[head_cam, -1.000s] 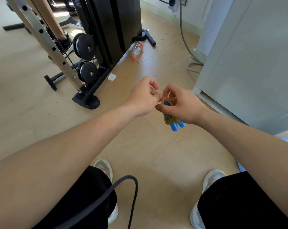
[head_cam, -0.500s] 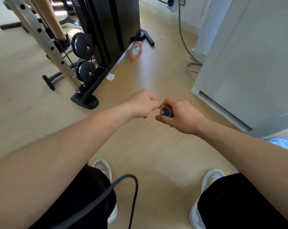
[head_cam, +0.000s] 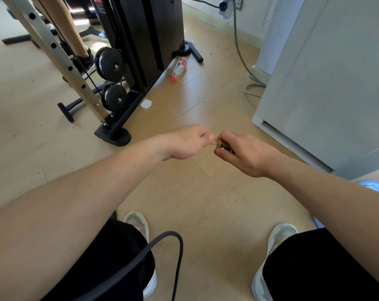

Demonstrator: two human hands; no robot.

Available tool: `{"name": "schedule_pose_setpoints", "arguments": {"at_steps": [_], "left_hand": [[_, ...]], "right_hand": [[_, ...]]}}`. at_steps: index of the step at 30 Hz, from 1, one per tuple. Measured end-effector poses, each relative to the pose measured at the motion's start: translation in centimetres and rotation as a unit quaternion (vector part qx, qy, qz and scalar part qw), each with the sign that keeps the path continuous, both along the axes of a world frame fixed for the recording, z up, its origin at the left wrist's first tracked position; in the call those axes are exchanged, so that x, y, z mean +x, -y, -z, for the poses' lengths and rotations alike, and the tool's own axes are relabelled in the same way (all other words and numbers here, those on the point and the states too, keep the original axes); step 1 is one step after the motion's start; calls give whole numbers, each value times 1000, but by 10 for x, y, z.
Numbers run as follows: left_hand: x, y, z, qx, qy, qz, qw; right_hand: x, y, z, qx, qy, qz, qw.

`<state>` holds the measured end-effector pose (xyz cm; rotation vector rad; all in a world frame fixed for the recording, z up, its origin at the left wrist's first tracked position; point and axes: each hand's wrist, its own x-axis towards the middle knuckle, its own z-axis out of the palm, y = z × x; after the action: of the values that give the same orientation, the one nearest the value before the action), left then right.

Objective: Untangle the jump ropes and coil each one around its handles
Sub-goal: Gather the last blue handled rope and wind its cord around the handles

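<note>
Sunlit pale wood floor (head_cam: 206, 203), black weight machine (head_cam: 140, 40), white cabinet (head_cam: 336, 83).

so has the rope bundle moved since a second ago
Yes. The rope bundle hung with its blue ends below the right hand. Now it sits tucked up inside that fist, nearer the level of the white cabinet bottom corner.

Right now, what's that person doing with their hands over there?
A person stands on a wooden floor beside a gym machine. Their right hand grips a small bundled jump rope, mostly hidden in the fist; only a bit of blue and tan shows. The left hand pinches at the top of the bundle, probably at a loose end. The coiling looks nearly finished.
</note>
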<state>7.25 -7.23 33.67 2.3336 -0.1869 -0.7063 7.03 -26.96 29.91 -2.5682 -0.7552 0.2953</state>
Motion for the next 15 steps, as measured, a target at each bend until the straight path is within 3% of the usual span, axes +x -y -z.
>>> {"name": "schedule_pose_setpoints", "arguments": {"at_steps": [5,11,15], "left_hand": [[1,2,6,9,7,-60,998],[2,11,15,-129,-8,-187,974],[-1,17,14,-202,-58,-207,955]], "right_hand": [[2,4,-1,-27,54,-8,998],[-7,-14,-4,-4,76,79,994],[-5,-15,-4,-30,64,100,992]]}}
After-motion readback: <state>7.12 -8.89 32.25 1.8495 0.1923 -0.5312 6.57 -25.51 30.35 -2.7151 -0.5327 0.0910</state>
